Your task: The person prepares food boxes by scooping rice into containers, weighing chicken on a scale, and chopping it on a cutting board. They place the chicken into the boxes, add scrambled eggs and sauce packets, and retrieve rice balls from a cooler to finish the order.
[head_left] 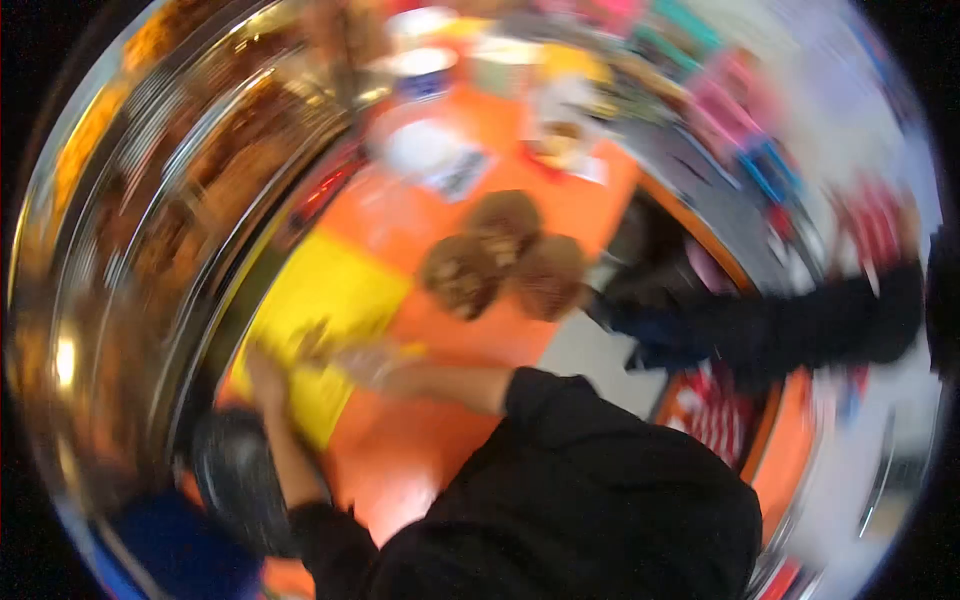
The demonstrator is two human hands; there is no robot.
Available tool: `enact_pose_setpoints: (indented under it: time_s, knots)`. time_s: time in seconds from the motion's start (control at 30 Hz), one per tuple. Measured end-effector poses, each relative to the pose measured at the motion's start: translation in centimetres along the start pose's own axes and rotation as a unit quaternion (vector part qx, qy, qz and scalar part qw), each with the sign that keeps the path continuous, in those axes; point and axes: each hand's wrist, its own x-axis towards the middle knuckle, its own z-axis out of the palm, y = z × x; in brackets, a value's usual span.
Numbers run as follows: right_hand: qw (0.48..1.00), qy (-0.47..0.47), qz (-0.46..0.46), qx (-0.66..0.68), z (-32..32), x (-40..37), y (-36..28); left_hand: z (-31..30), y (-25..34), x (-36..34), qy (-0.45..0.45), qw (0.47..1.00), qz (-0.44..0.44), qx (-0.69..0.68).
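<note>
My left hand [266,378] is at the left edge of a yellow board or sheet [350,270] lying on the orange table [400,440]. Over the same yellow surface, my right hand [370,363] looks whitish, perhaps gloved. Small brown pieces [316,345] lie between the two hands, close to the right one. Motion blur smears the fingers of both hands, so their grip does not show. Beyond them on the table sit three round brown mounds [462,277], grouped together; their kind is not clear.
A dark round vessel [240,480] stands left of my left forearm. Lit glass display shelves [200,190] curve along the left. Tubs [424,72] and a white bag-like item [420,148] are at the back. To the right is a person in dark clothing [790,325], near pink baskets [730,98].
</note>
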Motion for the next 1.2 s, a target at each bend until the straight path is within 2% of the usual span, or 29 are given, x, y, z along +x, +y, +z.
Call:
enact_pose_setpoints:
  time_s: [0.03,0.07,0.1,0.13,0.17,0.2,0.3,0.33,0.4,0.5,0.57,0.63,0.67,0.73,0.8,0.93,0.97,1.03,1.1,1.2]
  knots:
    - [0.999,-0.012,-0.012,-0.032,-0.5,-0.3,-0.2,2.3,-4.8,0.0,0.03,0.98,0.15,0.126]
    - [0.997,0.003,-0.026,-0.073,-0.8,-0.3,-0.8,-1.3,2.1,0.0,-0.006,0.999,-0.037,-0.017]
    - [0.928,0.324,-0.167,-0.073,2.6,0.4,1.4,-4.7,7.0,-1.2,0.008,0.997,-0.049,-0.058]
    - [0.962,0.159,-0.153,-0.16,-0.8,-0.1,0.7,-5.8,8.3,-1.3,0.036,0.995,-0.034,-0.086]
    - [0.96,-0.014,-0.154,-0.233,-4.7,-0.6,-0.2,-6.5,9.1,-0.8,0.051,0.997,0.006,-0.053]
    - [0.962,0.001,-0.157,-0.223,-5.4,-1.2,0.0,-6.9,9.7,-0.8,0.052,0.997,0.049,-0.024]
    - [0.973,0.052,-0.131,-0.185,-6.7,-1.2,0.3,-7.4,11.3,0.8,0.068,0.993,0.059,-0.074]
    - [0.971,0.046,-0.141,-0.189,-7.6,-0.8,-0.4,-7.3,11.5,1.3,0.06,0.995,0.058,-0.061]
    - [0.988,-0.047,-0.014,-0.146,-9.1,-0.3,-1.9,-6.4,11.8,1.6,0.057,0.996,0.052,-0.054]
    - [0.994,-0.034,0.014,-0.105,-8.1,0.0,-1.7,-4.9,11.2,1.7,0.035,0.999,-0.006,-0.033]
    - [0.992,-0.04,0.017,-0.115,-7.9,0.4,-1.8,-3.9,11.2,1.8,0.073,0.996,-0.014,-0.049]
    - [0.99,-0.047,0.025,-0.129,-6.5,0.7,-0.2,-3.1,10.9,1.8,0.07,0.996,-0.024,-0.054]
    - [0.982,-0.033,0.036,-0.18,-4.1,0.9,1.9,-2.7,10.9,1.9,0.072,0.995,-0.03,-0.056]
    - [0.971,-0.025,0.053,-0.233,-3.5,0.8,2.9,-2.0,10.3,1.9,0.087,0.994,-0.01,-0.071]
    - [0.989,-0.052,-0.015,-0.141,-7.5,1.0,0.6,-2.3,10.6,2.1,0.11,0.993,0.012,-0.037]
    - [0.993,-0.05,-0.018,-0.102,-11.0,1.2,-1.3,-3.0,11.6,2.0,0.093,0.994,-0.017,-0.055]
    - [0.991,-0.074,0.019,-0.106,-11.6,1.4,-1.6,-3.7,11.9,2.4,0.092,0.994,-0.017,-0.054]
    - [0.987,-0.102,0.064,-0.107,-11.3,1.2,-0.8,-4.3,12.6,2.7,0.119,0.99,0.007,-0.073]
    - [0.993,-0.052,-0.01,-0.101,-9.6,0.9,1.2,-3.4,12.1,2.7,0.088,0.994,-0.001,-0.069]
    - [0.998,-0.016,0.032,-0.052,-7.3,0.7,1.4,-3.7,11.9,2.8,0.06,0.997,-0.006,-0.056]
